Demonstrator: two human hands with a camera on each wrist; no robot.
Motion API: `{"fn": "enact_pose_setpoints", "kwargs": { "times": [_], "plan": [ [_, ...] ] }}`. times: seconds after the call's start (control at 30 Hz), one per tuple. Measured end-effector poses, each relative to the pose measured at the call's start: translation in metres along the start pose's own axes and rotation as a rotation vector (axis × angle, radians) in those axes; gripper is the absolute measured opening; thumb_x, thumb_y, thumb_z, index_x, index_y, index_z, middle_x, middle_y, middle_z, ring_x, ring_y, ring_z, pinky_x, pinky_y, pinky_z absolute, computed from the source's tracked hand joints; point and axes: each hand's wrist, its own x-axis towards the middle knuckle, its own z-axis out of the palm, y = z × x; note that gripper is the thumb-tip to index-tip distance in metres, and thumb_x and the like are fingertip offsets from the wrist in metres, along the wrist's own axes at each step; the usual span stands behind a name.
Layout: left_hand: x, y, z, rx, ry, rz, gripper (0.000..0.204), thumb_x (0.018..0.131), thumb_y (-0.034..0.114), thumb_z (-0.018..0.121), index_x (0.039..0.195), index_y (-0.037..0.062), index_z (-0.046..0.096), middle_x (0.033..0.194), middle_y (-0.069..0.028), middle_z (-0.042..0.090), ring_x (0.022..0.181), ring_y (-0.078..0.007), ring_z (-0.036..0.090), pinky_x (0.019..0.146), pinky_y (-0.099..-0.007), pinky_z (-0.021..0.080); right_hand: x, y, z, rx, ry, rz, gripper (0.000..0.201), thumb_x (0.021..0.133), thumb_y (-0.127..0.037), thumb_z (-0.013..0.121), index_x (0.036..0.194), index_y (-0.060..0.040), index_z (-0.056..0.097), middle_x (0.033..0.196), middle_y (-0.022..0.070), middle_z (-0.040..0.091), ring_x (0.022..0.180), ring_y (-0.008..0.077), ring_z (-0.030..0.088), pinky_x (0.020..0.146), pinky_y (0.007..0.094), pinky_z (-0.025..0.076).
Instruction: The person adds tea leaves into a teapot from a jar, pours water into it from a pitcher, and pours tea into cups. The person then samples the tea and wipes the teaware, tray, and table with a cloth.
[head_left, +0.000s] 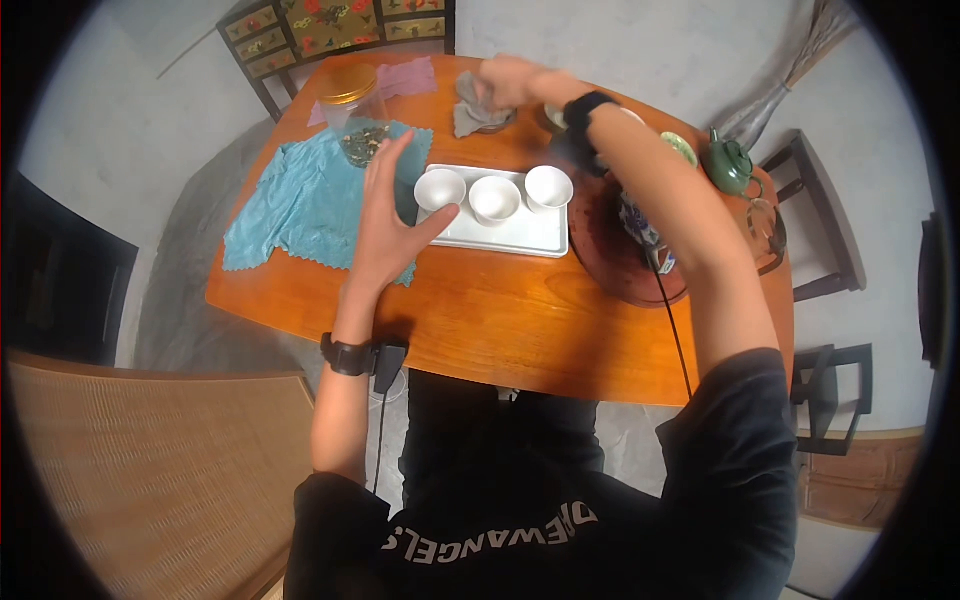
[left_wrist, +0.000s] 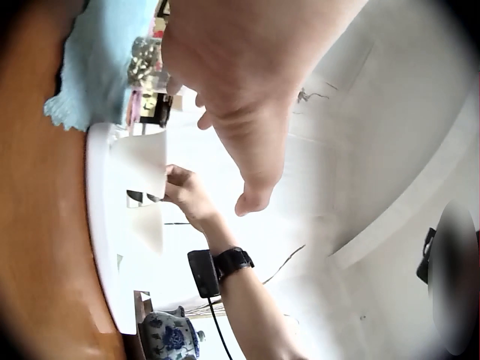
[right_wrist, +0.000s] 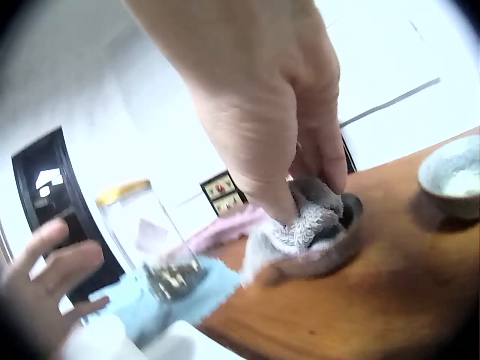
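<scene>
At the far side of the table, the right hand (head_left: 508, 84) pinches a grey cloth (right_wrist: 306, 225) bunched in a small dark bowl (right_wrist: 322, 259). Over the left end of a white tray (head_left: 500, 238), the left hand (head_left: 388, 225) hovers with fingers spread and nothing held. Three white cups stand on that tray: a left one (head_left: 440, 190), a middle one (head_left: 494, 201) and a right one (head_left: 549, 188). In the left wrist view the left hand (left_wrist: 240, 90) is above the cups, not touching them.
A gold-lidded jar (head_left: 352, 115) stands on a blue cloth (head_left: 310, 190) at left, a pink cloth (head_left: 405, 78) behind. To the right are a round dark red tray (head_left: 610, 260) with a blue-and-white pot (left_wrist: 171, 335), partly hidden by the arm, and a green teapot (head_left: 730, 162).
</scene>
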Motion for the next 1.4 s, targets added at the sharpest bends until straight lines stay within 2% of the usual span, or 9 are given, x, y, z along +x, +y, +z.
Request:
{"fn": "enact_pose_setpoints", "kwargs": {
  "times": [0.23,0.27,0.33,0.53,0.8,1.13,1.23,1.33,1.4],
  "plan": [
    [0.029,0.041,-0.018,-0.119,-0.02,0.067,0.075,0.087,0.013,0.08,0.154,0.0096,0.046,0.156,-0.0127,0.049,0.147,-0.0336,0.042,0.121,-0.0478,0.032,-0.083,0.059,-0.055,0.04,0.494,0.127,0.032,0.081,-0.033,0.081,0.097,-0.0055,0.077,0.097,0.0148,0.077,0.088,0.0327,0.074,0.08,0.0425,0.057],
    [0.035,0.048,-0.015,-0.118,-0.048,0.082,0.074,0.088,0.014,0.08,0.154,0.0103,0.047,0.155,-0.0125,0.05,0.146,-0.0325,0.043,0.121,-0.0471,0.033,-0.096,0.061,-0.05,0.037,0.495,0.133,0.032,0.081,-0.033,0.081,0.097,-0.0055,0.077,0.097,0.0148,0.077,0.088,0.0327,0.074,0.08,0.0425,0.057],
    [0.053,0.061,-0.003,-0.099,-0.089,0.159,0.073,0.088,0.016,0.08,0.154,0.0103,0.047,0.153,-0.0126,0.052,0.144,-0.032,0.045,0.119,-0.046,0.035,-0.112,0.073,-0.032,0.069,-0.023,0.063,0.031,0.084,-0.019,0.078,0.11,-0.0022,0.072,0.089,0.0124,0.077,0.086,0.0279,0.073,0.078,0.0381,0.056],
    [0.108,0.082,0.034,0.019,-0.204,0.281,0.066,0.092,0.019,0.079,0.151,0.0123,0.051,0.144,-0.0101,0.06,0.138,-0.0271,0.053,0.116,-0.0421,0.042,-0.102,0.096,-0.003,0.046,0.016,0.053,0.045,0.078,-0.009,0.084,0.12,-0.0025,0.07,0.114,0.0182,0.076,0.106,0.0331,0.073,0.092,0.04,0.057],
    [0.139,0.071,0.053,0.145,-0.335,0.257,0.057,0.095,0.015,0.074,0.149,0.0151,0.055,0.142,-0.0054,0.063,0.134,-0.0227,0.057,0.113,-0.0406,0.044,-0.088,0.086,0.001,-0.234,-0.13,-0.076,0.035,0.073,-0.025,0.086,0.1,-0.0087,0.07,0.101,0.0135,0.073,0.098,0.0392,0.07,0.082,0.0489,0.056],
    [0.194,0.046,0.096,0.205,-0.5,0.261,0.062,0.088,0.001,0.058,0.148,0.0126,0.052,0.141,-0.0088,0.063,0.135,-0.0237,0.056,0.109,-0.0402,0.045,-0.107,0.128,-0.016,-0.012,0.087,-0.04,0.022,0.075,-0.021,0.079,0.085,-0.0057,0.068,0.086,0.0123,0.072,0.087,0.0359,0.071,0.077,0.0438,0.055],
    [0.213,0.046,0.112,0.211,-0.554,0.181,0.061,0.087,0.0,0.055,0.147,0.012,0.052,0.14,-0.0112,0.062,0.137,-0.0246,0.055,0.11,-0.0395,0.045,-0.14,0.142,-0.068,0.224,-0.013,0.141,0.025,0.081,-0.025,0.074,0.08,-0.0045,0.061,0.078,0.0131,0.07,0.064,0.0263,0.067,0.057,0.0394,0.053],
    [0.225,0.038,0.129,0.206,-0.579,0.168,0.06,0.089,0.002,0.055,0.147,0.012,0.051,0.139,-0.0142,0.062,0.133,-0.0281,0.057,0.109,-0.0396,0.047,-0.171,0.147,-0.088,0.082,0.261,0.258,0.017,0.087,-0.014,0.066,0.081,0.0006,0.073,0.076,0.0139,0.074,0.062,0.0217,0.065,0.061,0.0413,0.051],
    [0.232,0.032,0.145,0.229,-0.597,0.219,0.059,0.09,0.006,0.057,0.148,0.012,0.05,0.139,-0.0171,0.062,0.129,-0.0319,0.061,0.108,-0.0418,0.048,-0.174,0.158,-0.061,0.239,0.394,0.214,0.025,0.084,-0.023,0.071,0.078,-0.0027,0.057,0.075,0.0141,0.07,0.058,0.0222,0.067,0.053,0.0364,0.052]
  ]
}}
